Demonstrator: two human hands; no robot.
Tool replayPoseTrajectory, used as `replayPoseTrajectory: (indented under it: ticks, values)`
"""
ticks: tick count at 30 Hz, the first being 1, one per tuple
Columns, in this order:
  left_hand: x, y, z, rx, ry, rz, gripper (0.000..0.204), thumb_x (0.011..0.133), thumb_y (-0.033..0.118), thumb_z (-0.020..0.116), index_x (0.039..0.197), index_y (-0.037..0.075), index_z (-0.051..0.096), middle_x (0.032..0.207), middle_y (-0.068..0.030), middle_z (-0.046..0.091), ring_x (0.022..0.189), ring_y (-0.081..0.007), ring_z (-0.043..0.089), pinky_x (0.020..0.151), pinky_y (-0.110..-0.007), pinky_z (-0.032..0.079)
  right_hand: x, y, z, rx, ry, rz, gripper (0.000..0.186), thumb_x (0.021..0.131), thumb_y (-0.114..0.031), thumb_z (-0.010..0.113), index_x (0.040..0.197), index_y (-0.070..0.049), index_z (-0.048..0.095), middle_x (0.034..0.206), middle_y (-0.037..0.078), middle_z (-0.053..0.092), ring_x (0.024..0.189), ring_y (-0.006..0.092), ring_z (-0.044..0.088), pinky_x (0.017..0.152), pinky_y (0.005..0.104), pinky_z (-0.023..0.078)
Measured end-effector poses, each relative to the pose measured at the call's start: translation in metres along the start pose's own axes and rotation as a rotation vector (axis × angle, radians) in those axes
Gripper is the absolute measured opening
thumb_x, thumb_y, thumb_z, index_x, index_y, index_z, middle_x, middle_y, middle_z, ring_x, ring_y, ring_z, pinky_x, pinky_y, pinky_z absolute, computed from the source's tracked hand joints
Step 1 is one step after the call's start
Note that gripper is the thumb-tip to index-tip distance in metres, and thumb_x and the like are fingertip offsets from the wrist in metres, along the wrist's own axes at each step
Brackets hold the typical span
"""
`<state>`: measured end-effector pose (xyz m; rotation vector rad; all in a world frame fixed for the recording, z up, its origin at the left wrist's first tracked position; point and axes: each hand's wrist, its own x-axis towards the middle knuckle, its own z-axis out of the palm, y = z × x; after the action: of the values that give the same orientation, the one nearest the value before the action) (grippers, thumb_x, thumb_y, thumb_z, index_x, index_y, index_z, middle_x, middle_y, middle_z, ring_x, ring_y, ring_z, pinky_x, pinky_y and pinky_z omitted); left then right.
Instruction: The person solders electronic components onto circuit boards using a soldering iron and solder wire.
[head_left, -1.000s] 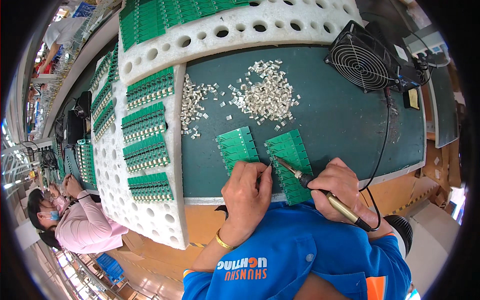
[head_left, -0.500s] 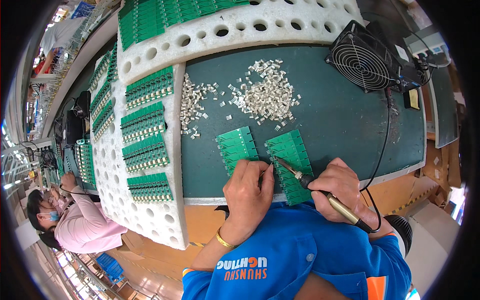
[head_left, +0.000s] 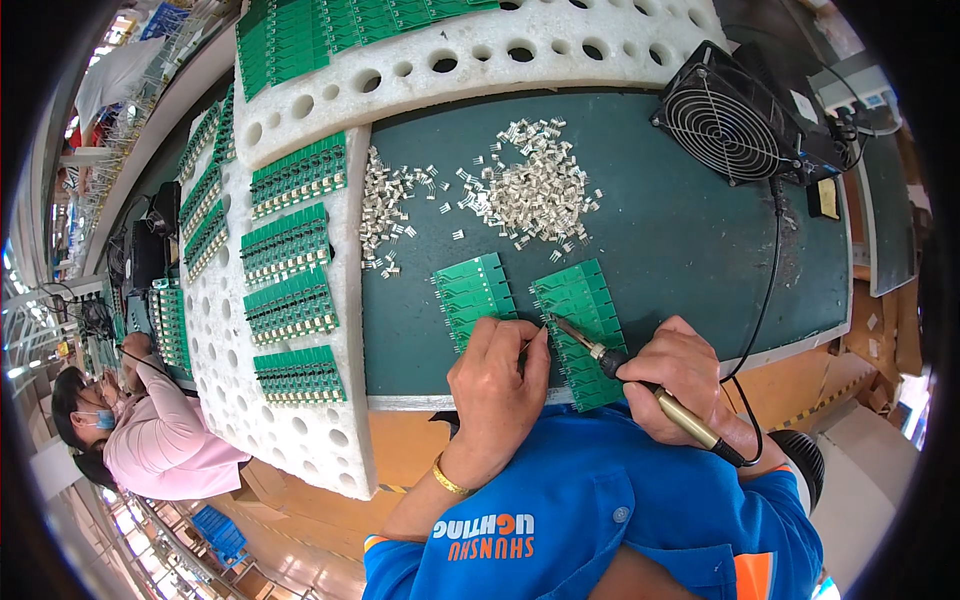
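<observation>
My right hand (head_left: 675,372) is wrapped around a soldering iron (head_left: 690,420) with a gold and black handle. Its tip meets the left edge of a green circuit board panel (head_left: 590,300), which lies at the table's front edge. Beside that edge my left hand (head_left: 495,385) is closed in a pinch on a thin strand of solder wire, mostly hidden by the fingers. A second green circuit board panel (head_left: 474,290) lies flat to the left, its near end partly covered by my left hand.
A heap of small white pin connectors (head_left: 540,190) lies beyond the boards, with more by the foam. White foam trays (head_left: 225,340) with finished-looking board panels (head_left: 292,304) border the left and back. A black fan (head_left: 725,120) stands back right. A co-worker (head_left: 165,435) sits at left.
My hands, the soldering iron and the boards hold almost the same place. At the left, the co-worker's head and arm have shifted slightly.
</observation>
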<state>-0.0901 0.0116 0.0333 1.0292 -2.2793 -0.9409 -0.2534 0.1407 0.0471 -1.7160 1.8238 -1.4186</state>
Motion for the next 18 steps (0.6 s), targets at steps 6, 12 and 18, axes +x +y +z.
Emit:
replayPoseTrajectory:
  ticks: [6,12,18]
  values:
    - [-0.0013,0.0012,-0.0011,-0.014,-0.017,-0.01,0.011,0.084,0.002,0.078,0.085,0.004,0.067,0.075,-0.0068,0.058,0.057,-0.0161,0.057,0.052,-0.031,0.046,-0.0001,-0.0016,-0.0002,-0.007,-0.003,0.0,0.027,0.066,0.002,0.075,0.089,-0.007,0.066,0.066,0.003,0.063,0.054,0.0207,0.059,0.058,0.0343,0.042]
    - [-0.0018,0.0006,-0.0001,-0.022,-0.014,-0.01,0.011,0.083,0.002,0.078,0.085,0.004,0.067,0.075,-0.007,0.058,0.057,-0.0158,0.056,0.051,-0.031,0.045,-0.0014,-0.0022,-0.0007,-0.026,-0.012,-0.008,0.028,0.065,0.002,0.075,0.089,-0.007,0.066,0.066,0.004,0.063,0.054,0.0209,0.06,0.057,0.0339,0.042]
    - [-0.0024,0.0005,-0.001,-0.033,-0.016,-0.011,0.011,0.083,0.002,0.078,0.085,0.004,0.067,0.075,-0.0071,0.058,0.056,-0.0158,0.055,0.051,-0.03,0.045,-0.0031,-0.0032,-0.0002,-0.031,-0.017,-0.013,0.029,0.065,0.002,0.075,0.09,-0.007,0.065,0.067,0.004,0.063,0.053,0.0211,0.059,0.056,0.0342,0.042]
